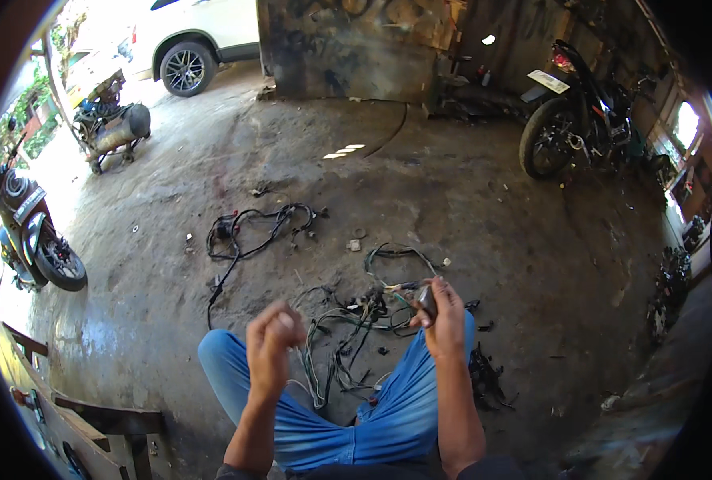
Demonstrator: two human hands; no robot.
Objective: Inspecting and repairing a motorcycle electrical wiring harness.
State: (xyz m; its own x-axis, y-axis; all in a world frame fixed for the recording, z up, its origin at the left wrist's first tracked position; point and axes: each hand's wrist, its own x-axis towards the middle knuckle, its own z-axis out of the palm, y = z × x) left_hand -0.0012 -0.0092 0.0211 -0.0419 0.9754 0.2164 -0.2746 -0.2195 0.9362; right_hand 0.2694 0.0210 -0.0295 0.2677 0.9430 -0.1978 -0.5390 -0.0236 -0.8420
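Observation:
My left hand [277, 340] is raised above the loose wires between my knees, slightly blurred, its fingers curled; anything inside it is too small or hidden to name. My right hand [444, 324] grips a small dark metallic object [426, 301], perhaps a tool, beside a loop of pale wire [384, 250]. A tangle of green, white and black wires [342, 352] with dark connectors [372, 304] lies on the floor between my jeans-clad legs [404, 412]. Farther forward and left lies a black wiring harness [252, 224].
A motorcycle [568, 120] stands at the back right, another two-wheeler [36, 236] at the left. An air compressor [120, 128] and a white car [204, 36] are behind. A wooden bench [100, 416] is at lower left, dark parts [672, 280] along the right side.

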